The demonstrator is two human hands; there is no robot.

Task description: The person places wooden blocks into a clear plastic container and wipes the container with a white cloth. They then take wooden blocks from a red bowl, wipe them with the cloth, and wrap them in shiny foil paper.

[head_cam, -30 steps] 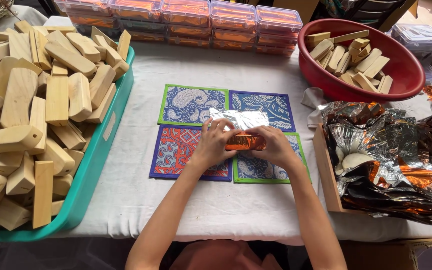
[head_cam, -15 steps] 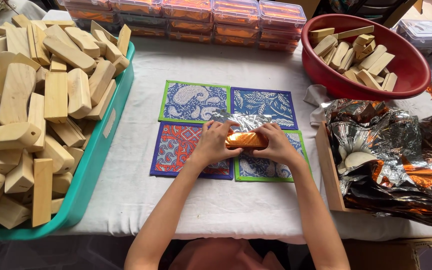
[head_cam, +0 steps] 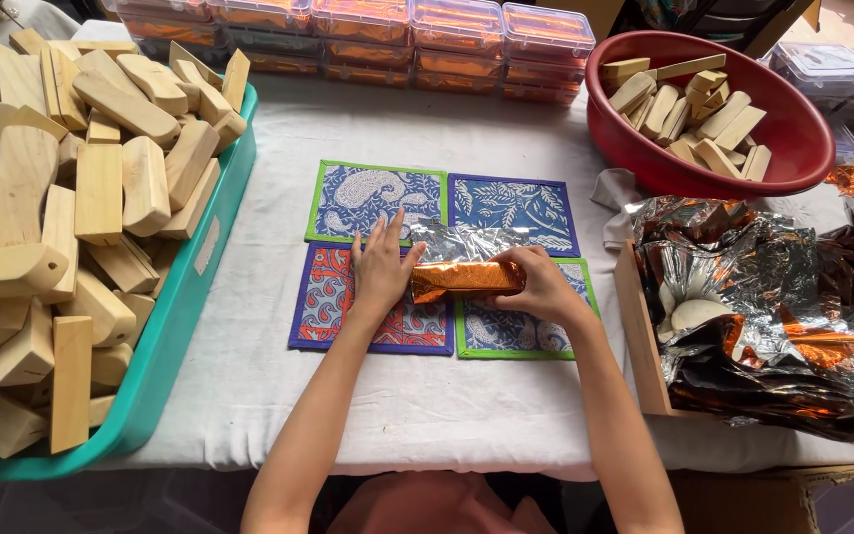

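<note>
Left hand (head_cam: 380,269) now off, flat and open beside the foil-wrapped block (head_cam: 467,280); right hand (head_cam: 538,285) gripping its end.

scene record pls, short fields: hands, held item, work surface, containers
left hand: left hand flat, fingers spread, at the left end of the foil-wrapped block
right hand: right hand grips the block's right end
held item: oblong, orange foil outside, silver foil sheet spread behind it
work surface: four patterned cloth mats on a white tablecloth
left container: teal tray heaped with wooden blocks
right containers: red basin of wooden blocks; wooden tray of crumpled foil
back: stacked clear plastic boxes
</note>
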